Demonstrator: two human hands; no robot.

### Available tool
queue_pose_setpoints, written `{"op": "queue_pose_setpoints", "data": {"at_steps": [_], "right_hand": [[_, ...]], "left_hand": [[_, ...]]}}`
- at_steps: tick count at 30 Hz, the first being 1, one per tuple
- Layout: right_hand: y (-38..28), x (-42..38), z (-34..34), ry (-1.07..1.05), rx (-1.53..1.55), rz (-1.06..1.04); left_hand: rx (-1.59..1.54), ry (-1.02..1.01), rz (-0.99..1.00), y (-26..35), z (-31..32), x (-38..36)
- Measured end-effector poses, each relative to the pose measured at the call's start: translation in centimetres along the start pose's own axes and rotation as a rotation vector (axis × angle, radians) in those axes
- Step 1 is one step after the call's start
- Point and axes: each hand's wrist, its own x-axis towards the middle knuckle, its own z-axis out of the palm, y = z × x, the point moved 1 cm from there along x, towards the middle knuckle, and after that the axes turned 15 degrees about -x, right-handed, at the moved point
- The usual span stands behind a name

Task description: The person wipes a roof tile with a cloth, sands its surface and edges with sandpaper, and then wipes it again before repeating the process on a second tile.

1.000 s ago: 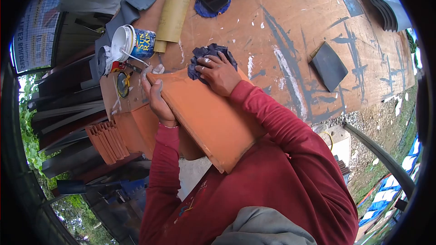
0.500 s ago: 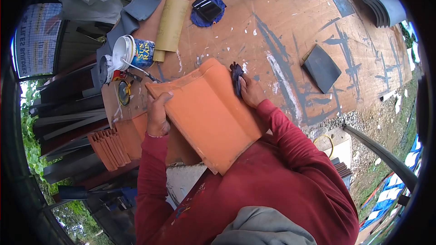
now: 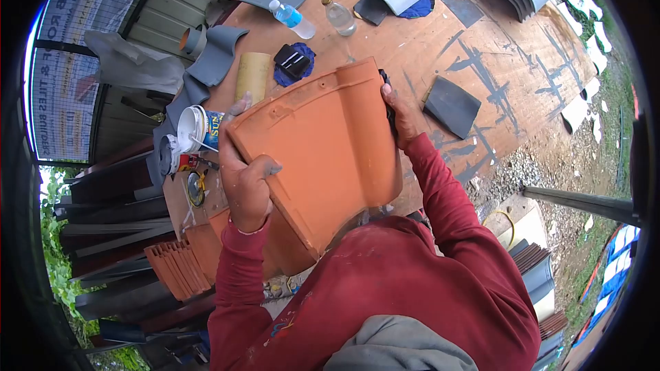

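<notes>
An orange clay roof tile [image 3: 320, 148] is raised over the near side of the wooden table, its top face towards me and a rounded ridge along its right side. My left hand [image 3: 249, 182] grips its left edge, thumb on the top face and fingers around the side. At the upper right edge, my right hand [image 3: 404, 113] is closed around a dark cloth [image 3: 392, 120], pressed against the tile's side. The tile hides part of the cloth and some of the fingers. More orange tiles [image 3: 177, 268] stand in a row at the lower left.
Left of the tile are an open paint bucket [image 3: 194, 127] and a roll of tape [image 3: 196, 189]. Behind it are a brown cardboard roll [image 3: 253, 77], a black phone [image 3: 292, 62] on blue cloth and two bottles [image 3: 340, 17]. A grey tile piece [image 3: 452, 106] lies right on the table [image 3: 412, 55].
The tile has been lifted and turned more upright, its top edge now higher. Both hands have moved with it, and the right hand with the cloth is now against its upper right edge.
</notes>
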Motion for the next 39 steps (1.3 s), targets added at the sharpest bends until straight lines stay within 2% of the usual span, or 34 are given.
{"op": "queue_pose_setpoints", "data": {"at_steps": [1, 2, 3, 4, 5, 8, 10, 13, 15, 17, 18, 19, 20, 22, 24, 25, 27, 29, 31, 33, 35, 36, 37, 38, 39], "right_hand": [[-1.6, -0.2, -0.5, 0.039, -0.01, -0.14], [-3.7, -0.8, -0.3, 0.079, -0.072, -0.246], [-4.4, -0.6, -0.8, 0.092, -0.068, -0.257], [-5.4, -0.3, -1.4, 0.172, -0.257, -0.374], [-6.1, 0.0, -1.8, 0.253, -0.447, -0.487], [-6.6, 0.6, -2.3, 0.352, -0.566, -0.562], [-5.7, 0.9, -2.4, 0.404, -0.616, -0.609], [-4.3, 1.5, -1.2, 0.493, -0.496, -0.639], [-4.6, 0.7, 0.4, 0.571, -0.581, -0.633], [-4.0, -0.4, 1.8, 0.82, -0.656, -0.846], [-3.6, -1.0, 1.9, 0.874, -0.657, -0.924], [-2.2, -1.4, 1.0, 0.891, -0.663, -0.915], [0.2, -1.5, -0.4, 0.933, -0.663, -0.843], [4.1, -2.3, -3.1, 0.971, -0.658, -0.775], [5.2, -3.2, -5.4, 1.009, -0.728, -0.368], [5.0, -3.0, -5.1, 1.002, -0.73, -0.372], [0.0, -4.1, -1.3, 0.883, -0.58, -0.586], [-4.6, -4.7, 2.9, 0.868, -0.859, -0.913], [-4.4, -3.9, 3.3, 0.772, -0.854, -0.924], [-0.1, -1.4, -0.9, 0.727, -0.776, -0.794], [3.4, -0.8, -5.1, 0.762, -0.698, -0.51], [4.9, -0.9, -7.4, 0.671, -0.7, -0.376], [4.9, -1.2, -8.8, 0.598, -0.798, -0.371], [6.2, 0.0, -11.2, 0.423, -0.573, -0.319], [3.9, -0.5, -9.4, 0.197, -0.305, -0.342]], "left_hand": [[-0.004, -0.017, 0.006, -0.2, -0.2, 0.2], [-0.049, -0.023, 0.094, -0.8, -1.2, 0.2], [-0.094, -0.03, 0.181, -1.5, -2.3, 0.3], [-0.127, -0.045, 0.179, -2.2, -3.2, 0.1], [-0.108, 0.05, 0.208, -3.1, -3.3, -0.2], [-0.01, 0.256, 0.295, -8.2, -6.3, -0.5], [0.017, 0.292, 0.311, -11.2, -8.1, -0.6], [0.088, 0.398, 0.313, -12.4, -8.8, -1.3], [0.24, 0.395, 0.34, -12.8, -9.1, -1.2], [0.197, 0.394, 0.311, -12.7, -7.7, -1.0], [0.241, 0.421, 0.351, -12.8, -7.6, -1.1], [0.286, 0.448, 0.394, -12.7, -7.7, -1.2], [0.506, 0.446, 0.415, -12.4, -8.2, -1.4], [0.538, 0.429, 0.437, -12.6, -8.8, -1.3], [0.563, 0.432, 0.478, -12.7, -9.0, -0.6], [0.585, 0.415, 0.466, -12.7, -9.3, -0.5], [0.614, 0.409, 0.444, -12.6, -9.5, -0.7], [0.637, 0.398, 0.473, -12.5, -9.2, -0.1], [0.682, 0.402, 0.493, -13.1, -10.7, -0.2], [0.606, 0.363, 0.428, -13.6, -11.1, -0.4], [0.715, 0.365, 0.455, -12.8, -10.2, -1.2], [0.612, 0.378, 0.472, -12.3, -9.2, -1.5], [0.518, 0.387, 0.498, -12.0, -8.5, -1.8], [0.499, 0.381, 0.444, -12.6, -8.8, -2.5], [0.474, 0.371, 0.375, -14.1, -9.4, -4.3]]}}
